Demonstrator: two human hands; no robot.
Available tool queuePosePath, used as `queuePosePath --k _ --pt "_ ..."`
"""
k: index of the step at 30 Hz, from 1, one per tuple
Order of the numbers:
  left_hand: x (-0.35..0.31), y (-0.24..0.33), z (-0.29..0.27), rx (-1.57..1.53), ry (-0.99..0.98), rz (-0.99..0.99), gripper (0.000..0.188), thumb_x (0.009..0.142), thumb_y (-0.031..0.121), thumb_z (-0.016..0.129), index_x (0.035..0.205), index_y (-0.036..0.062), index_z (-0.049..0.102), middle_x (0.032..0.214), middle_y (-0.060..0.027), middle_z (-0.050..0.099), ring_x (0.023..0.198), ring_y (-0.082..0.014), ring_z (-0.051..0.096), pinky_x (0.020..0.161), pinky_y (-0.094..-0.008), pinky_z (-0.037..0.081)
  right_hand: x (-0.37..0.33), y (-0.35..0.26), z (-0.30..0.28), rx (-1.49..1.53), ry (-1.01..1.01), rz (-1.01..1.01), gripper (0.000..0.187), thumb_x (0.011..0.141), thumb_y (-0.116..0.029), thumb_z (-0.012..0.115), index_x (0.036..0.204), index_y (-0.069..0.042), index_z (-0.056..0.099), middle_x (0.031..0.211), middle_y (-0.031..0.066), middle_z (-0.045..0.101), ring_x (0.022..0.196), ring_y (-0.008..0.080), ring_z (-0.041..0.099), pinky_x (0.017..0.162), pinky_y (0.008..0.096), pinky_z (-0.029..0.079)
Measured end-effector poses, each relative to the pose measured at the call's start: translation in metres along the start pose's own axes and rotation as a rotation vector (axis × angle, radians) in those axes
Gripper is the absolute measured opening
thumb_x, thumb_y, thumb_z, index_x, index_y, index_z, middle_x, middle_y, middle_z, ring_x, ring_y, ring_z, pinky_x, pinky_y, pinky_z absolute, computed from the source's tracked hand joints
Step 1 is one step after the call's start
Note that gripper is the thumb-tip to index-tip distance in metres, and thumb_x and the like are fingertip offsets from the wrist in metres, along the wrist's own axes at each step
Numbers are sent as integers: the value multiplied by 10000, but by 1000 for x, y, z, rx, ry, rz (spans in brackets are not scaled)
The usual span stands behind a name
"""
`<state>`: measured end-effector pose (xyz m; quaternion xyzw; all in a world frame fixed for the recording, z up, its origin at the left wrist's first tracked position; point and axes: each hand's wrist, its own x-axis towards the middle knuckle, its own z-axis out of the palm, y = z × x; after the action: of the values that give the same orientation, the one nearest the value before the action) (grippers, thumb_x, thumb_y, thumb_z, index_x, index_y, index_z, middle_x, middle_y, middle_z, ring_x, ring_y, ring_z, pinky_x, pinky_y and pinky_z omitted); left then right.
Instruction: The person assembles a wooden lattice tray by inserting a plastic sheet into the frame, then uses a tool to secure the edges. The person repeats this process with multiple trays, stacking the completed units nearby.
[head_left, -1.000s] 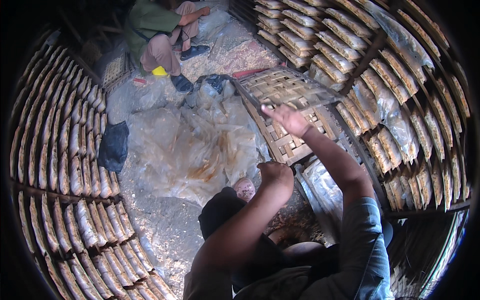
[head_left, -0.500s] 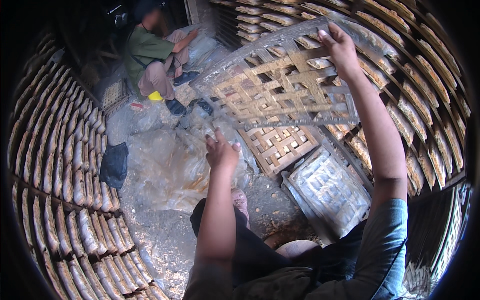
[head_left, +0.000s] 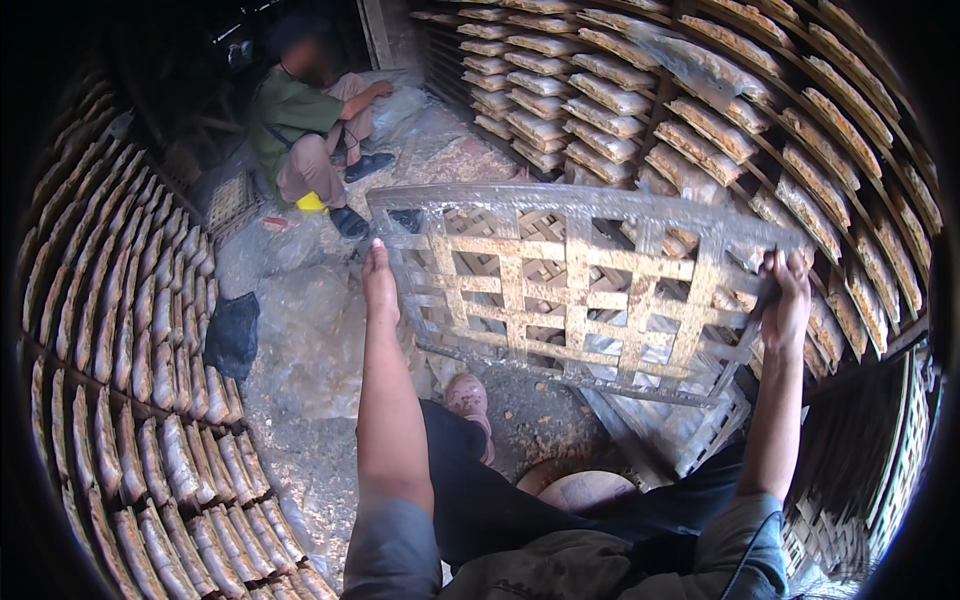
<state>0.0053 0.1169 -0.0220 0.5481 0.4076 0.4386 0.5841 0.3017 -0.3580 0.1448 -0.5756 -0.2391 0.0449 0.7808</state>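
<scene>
A woven bamboo tray (head_left: 575, 262) with a grey wooden frame hangs tilted in front of me, held up off the floor. My left hand (head_left: 380, 283) grips its left end, thumb up along the frame. At the right end my right hand (head_left: 787, 300) is closed round the frame's edge. Daylight and things behind show through the wide gaps of the lattice. Below it lies another tray wrapped in clear plastic (head_left: 715, 425), partly hidden by the tray I hold.
Racks of stacked slabs line the left wall (head_left: 150, 330) and right wall (head_left: 610, 110). Crumpled plastic sheeting (head_left: 310, 335) and a dark bag (head_left: 232, 335) lie on the floor. A person in a green shirt (head_left: 295, 110) sits at the back. A round stool (head_left: 585, 490) is between my legs.
My left hand has moved left and taken hold of the tray's left end. My right hand has come down to its right end, and the tray has lowered and levelled.
</scene>
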Motion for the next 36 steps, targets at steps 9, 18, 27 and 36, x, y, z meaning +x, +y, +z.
queuePosePath --k 9,18,27,36 --pt "-56 55 41 24 -134 466 221 1030 260 563 949 60 613 766 56 527 672 -42 458 594 -232 417 -195 191 -119 -31 236 486 163 1008 -272 541 1056 -116 535 1038 57 620 1033 196 566 965 398 412" --pt "-153 87 110 438 -404 801 128 901 198 698 908 76 661 704 -57 612 615 -194 592 573 -327 453 -294 260 -143 -486 -379 1422 278 986 -186 559 1220 -46 612 1067 58 690 939 159 641 810 316 506" --pt "-216 66 171 643 -483 952 95 875 182 688 922 101 670 825 -64 671 715 -298 655 609 -382 495 -214 162 -49 -847 -436 95 222 923 -49 610 1136 -34 672 927 164 694 850 290 680 780 390 531" --pt "-262 55 204 699 -460 1064 97 820 155 706 899 142 649 783 -26 628 696 -249 663 574 -372 504 -175 118 -7 -1492 -286 -300 818 820 -138 692 1547 -143 317 1067 185 546 928 350 536 809 456 469"
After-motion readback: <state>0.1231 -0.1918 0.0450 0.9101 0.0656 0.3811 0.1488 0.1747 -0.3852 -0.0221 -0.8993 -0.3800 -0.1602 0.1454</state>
